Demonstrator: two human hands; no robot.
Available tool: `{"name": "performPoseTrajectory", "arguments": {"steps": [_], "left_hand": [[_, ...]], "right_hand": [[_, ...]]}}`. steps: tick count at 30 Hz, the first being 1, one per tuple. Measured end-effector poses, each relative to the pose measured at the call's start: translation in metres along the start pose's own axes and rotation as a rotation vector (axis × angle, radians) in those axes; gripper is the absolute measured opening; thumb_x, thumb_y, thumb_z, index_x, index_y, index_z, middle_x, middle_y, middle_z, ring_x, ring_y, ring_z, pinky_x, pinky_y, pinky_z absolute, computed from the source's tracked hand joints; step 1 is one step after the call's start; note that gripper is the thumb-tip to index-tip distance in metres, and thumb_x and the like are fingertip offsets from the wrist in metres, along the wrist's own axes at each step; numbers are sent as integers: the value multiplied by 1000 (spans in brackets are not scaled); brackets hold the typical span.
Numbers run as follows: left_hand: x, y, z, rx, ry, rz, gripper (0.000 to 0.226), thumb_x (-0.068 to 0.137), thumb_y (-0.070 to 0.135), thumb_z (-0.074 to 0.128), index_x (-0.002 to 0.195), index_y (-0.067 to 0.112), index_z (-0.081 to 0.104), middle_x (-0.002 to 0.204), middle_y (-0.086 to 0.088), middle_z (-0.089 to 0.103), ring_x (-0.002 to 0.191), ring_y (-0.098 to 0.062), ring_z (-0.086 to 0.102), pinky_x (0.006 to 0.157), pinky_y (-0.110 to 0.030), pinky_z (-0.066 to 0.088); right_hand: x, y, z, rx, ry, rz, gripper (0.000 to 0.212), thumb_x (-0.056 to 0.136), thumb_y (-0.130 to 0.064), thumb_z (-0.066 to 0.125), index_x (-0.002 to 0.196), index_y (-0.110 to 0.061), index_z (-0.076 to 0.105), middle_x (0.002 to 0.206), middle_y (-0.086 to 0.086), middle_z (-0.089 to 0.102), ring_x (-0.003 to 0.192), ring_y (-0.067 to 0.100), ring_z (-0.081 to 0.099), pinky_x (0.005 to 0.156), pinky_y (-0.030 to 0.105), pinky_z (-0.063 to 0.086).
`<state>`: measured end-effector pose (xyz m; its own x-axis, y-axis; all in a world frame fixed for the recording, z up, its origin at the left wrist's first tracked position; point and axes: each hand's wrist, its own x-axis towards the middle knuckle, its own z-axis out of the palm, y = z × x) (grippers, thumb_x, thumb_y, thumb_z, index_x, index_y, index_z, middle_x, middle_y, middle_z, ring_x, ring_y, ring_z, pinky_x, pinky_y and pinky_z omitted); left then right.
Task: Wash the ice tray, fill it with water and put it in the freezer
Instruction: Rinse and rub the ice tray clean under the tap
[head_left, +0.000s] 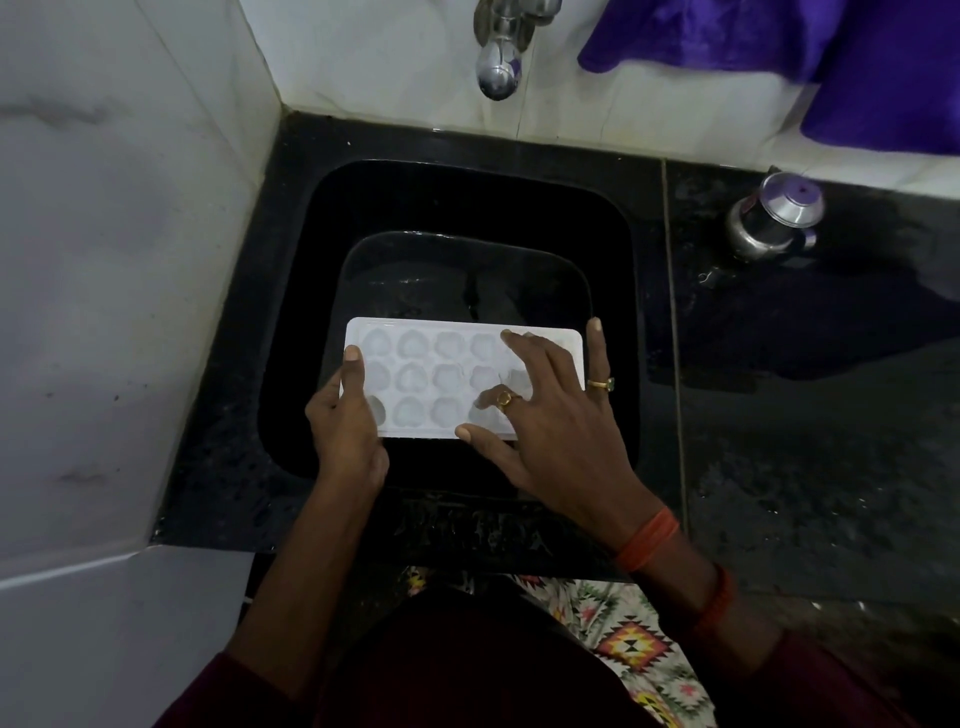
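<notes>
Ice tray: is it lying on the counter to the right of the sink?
No, the ice tray is over the sink, the left hand gripping its left end and the right hand spread on its right part.

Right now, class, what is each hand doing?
Left hand: holding the ice tray by its left end.
Right hand: open, fingers spread on the tray.

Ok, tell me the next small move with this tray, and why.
Probably lift the right hand off the tray and reach up to open the tap. No water shows at the tap. The left hand grips the tray's left edge over the sink, while the right hand only rests spread on top of it, so it looks like the free one.
</notes>
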<state>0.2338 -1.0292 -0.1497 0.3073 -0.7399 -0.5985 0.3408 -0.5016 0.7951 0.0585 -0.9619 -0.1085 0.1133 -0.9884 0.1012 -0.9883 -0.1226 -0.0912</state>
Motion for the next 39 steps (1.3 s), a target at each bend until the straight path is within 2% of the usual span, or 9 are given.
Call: {"name": "performPoseTrajectory", "arguments": {"steps": [8, 14, 20, 24, 30, 39], "left_hand": [[-3, 1, 2, 1, -1, -2, 28, 98, 40, 62, 98, 14, 73, 101, -5, 77, 92, -24, 76, 74, -45, 63], [-2, 1, 0, -1, 9, 16, 27, 99, 38, 61, 95, 13, 72, 94, -3, 77, 82, -20, 76, 63, -36, 63], [-1, 0, 0, -20, 8, 18, 26, 99, 37, 61, 93, 14, 72, 86, 1, 77, 79, -18, 76, 61, -35, 62], [-2, 1, 1, -9, 3, 23, 27, 100, 38, 60, 96, 14, 72, 95, -3, 77, 83, -20, 76, 65, -37, 63], [1, -2, 2, -10, 20, 6, 27, 99, 39, 62, 94, 15, 73, 98, -5, 77, 89, -23, 76, 70, -40, 63], [0, -4, 2, -16, 21, 6, 27, 99, 39, 61, 93, 15, 73, 92, -2, 77, 82, -20, 76, 62, -36, 62]], "right_hand": [[2, -5, 3, -6, -76, -2, 62, 95, -74, 36, 101, -28, 77, 154, 10, 44, 144, 26, 39, 122, 61, -7], [1, -10, 5, -34, -126, -17, 62, 95, -74, 35, 102, -30, 78, 157, 12, 41, 145, 29, 37, 122, 61, -7], [3, -10, 1, 3, -83, -4, 60, 95, -73, 38, 100, -29, 78, 154, 11, 44, 145, 27, 38, 123, 59, -9], [3, -9, 2, 2, -103, -2, 60, 95, -73, 38, 101, -29, 77, 154, 12, 44, 145, 28, 38, 123, 59, -8], [2, -11, 2, -14, -113, -2, 61, 95, -73, 38, 102, -28, 78, 153, 12, 46, 144, 28, 38, 123, 58, -9], [1, -13, -1, -13, -135, 9, 65, 95, -74, 36, 101, -26, 78, 152, 9, 46, 145, 25, 37, 122, 56, -15]]}}
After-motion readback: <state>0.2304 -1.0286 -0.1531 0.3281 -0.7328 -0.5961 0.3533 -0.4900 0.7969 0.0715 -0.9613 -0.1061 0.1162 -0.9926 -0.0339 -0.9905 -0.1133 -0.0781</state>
